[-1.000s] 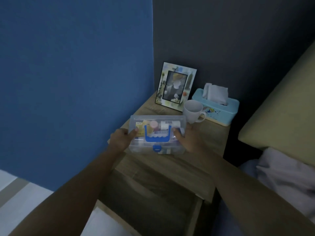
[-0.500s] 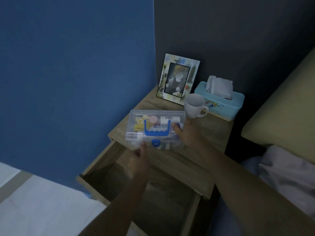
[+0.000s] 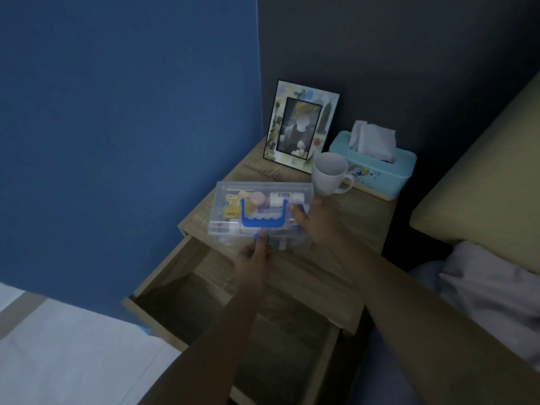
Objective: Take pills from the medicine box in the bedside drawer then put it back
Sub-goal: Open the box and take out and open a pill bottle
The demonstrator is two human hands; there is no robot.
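Note:
A clear plastic medicine box (image 3: 263,194) with a blue handle and blue front latch rests on the wooden bedside table (image 3: 359,220), its lid down. Small bottles and yellow packets show through the lid. My right hand (image 3: 318,223) grips the box's right end, thumb on top. My left hand (image 3: 254,255) is at the front edge, its thumb pressed on the blue latch. Below them the drawer (image 3: 181,290) stands pulled out, with nothing visible inside.
A white mug (image 3: 330,173) stands just behind the box's right corner. A picture frame (image 3: 301,125) and a light-blue tissue box (image 3: 377,168) sit at the back. A blue wall is on the left, the bed with a pillow (image 3: 479,185) on the right.
My left hand left the box's left end, swung under to the front and now has its thumb on the latch. The right hand stayed on the right end.

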